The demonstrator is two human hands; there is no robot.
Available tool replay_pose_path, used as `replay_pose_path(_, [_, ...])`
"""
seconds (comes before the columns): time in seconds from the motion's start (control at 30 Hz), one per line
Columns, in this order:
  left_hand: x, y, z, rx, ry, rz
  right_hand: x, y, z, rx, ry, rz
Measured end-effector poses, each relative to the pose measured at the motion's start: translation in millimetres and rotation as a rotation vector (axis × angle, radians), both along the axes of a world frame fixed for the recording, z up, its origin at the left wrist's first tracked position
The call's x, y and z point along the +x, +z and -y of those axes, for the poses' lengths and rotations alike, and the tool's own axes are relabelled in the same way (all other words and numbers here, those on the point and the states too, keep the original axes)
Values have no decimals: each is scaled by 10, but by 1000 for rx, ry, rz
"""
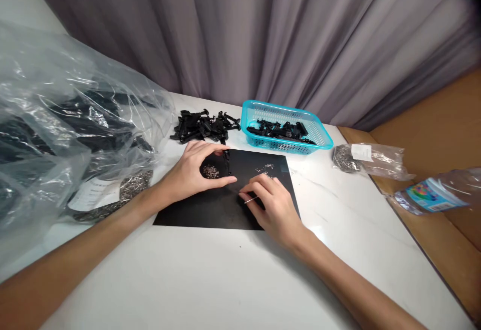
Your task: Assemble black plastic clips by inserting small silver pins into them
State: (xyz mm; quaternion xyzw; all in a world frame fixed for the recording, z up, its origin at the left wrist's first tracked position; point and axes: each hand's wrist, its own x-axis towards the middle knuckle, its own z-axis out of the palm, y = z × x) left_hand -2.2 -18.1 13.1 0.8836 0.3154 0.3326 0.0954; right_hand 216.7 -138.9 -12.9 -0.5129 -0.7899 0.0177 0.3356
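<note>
My left hand [191, 170] grips a small black plastic part [226, 161] upright between thumb and forefinger, above a black mat [210, 212]. Closed in a pinch, my right hand [272, 205] holds a thin silvery metal stick [251, 200]; its exact kind is not clear. Beside my left hand, a round heap of tiny metal pieces [211, 171] lies on the mat. Beyond my right fingers is a looser scatter of small metal pieces [267, 168]. A pile of black plastic parts [205, 125] sits behind my left hand.
A blue basket [287, 145] with black parts stands at the back. Large clear plastic bags [75, 104] and a labelled bag of metal pieces [128, 190] crowd the left. To the right lie a smaller bag [347, 158] and a plastic bottle [424, 195]. A grey curtain [233, 34] hangs behind.
</note>
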Motion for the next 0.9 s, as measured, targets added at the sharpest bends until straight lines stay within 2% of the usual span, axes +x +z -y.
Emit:
replay_pose_path(0.2, [-3, 21, 18, 114, -134, -87, 114, 112, -19, -162, 78, -285])
replay_pose_path(0.3, [20, 46, 81, 161, -174, -68, 113, 133, -16, -165, 102, -325])
replay_pose_path(0.47, [67, 58, 174, 207, -233, -28, 77, 126, 6, -41, 78, -293])
replay_pose_path(0.6, [85, 50, 215, 175, -260, 0, 63, 118, 27, 41, 87, -205])
replay_pose_path(0.77, [81, 47, 227, 111, -253, -22, 81, 111, 53, 78, 98, -46])
replay_pose_path(0.9, [78, 30, 211, 160, -288, -14, 93, 133, 70, 89, 115, 49])
